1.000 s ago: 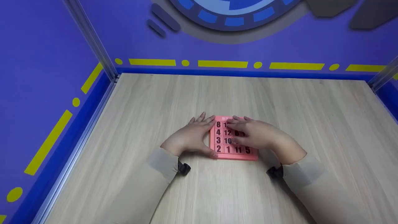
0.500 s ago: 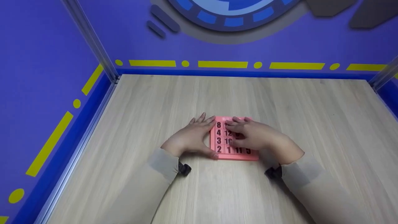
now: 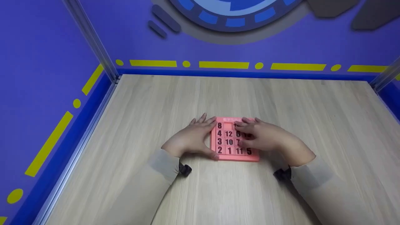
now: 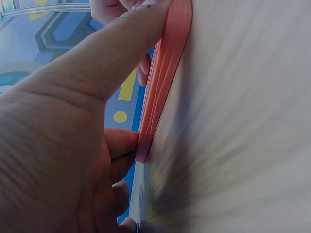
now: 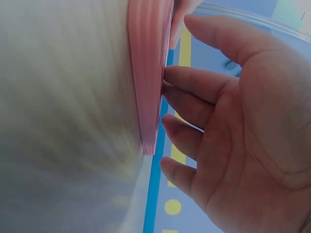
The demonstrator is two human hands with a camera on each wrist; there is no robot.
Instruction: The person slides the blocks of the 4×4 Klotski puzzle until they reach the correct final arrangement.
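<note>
A pink number sliding puzzle [image 3: 239, 158] lies flat on the wooden table. Its left side is held by my left hand [image 3: 190, 136], thumb at the near corner and forefinger at the far one. In the left wrist view the thumb and a fingertip meet the pink frame [image 4: 163, 82]. Over the right part of the puzzle, my right hand [image 3: 265, 136] has its fingertips on the top-row tiles, hiding several numbers. The right wrist view shows these fingers [image 5: 194, 80] loosely extended at the tile face. An empty slot [image 3: 228, 126] shows beside the 8 tile [image 3: 219, 125].
Pale wood table [image 3: 156, 103] surrounds the puzzle. Behind it stands a blue-purple panel [image 3: 218, 51] with yellow marks, and another panel [image 3: 40, 62] rises on the left. Metal posts [image 3: 93, 40] mark the back corners. Black straps [image 3: 185, 169] sit at both wrists.
My right hand has shifted right across the top row. The second place there, which held a tile, is now an empty slot, the tile having slid right. My left hand stays put.
</note>
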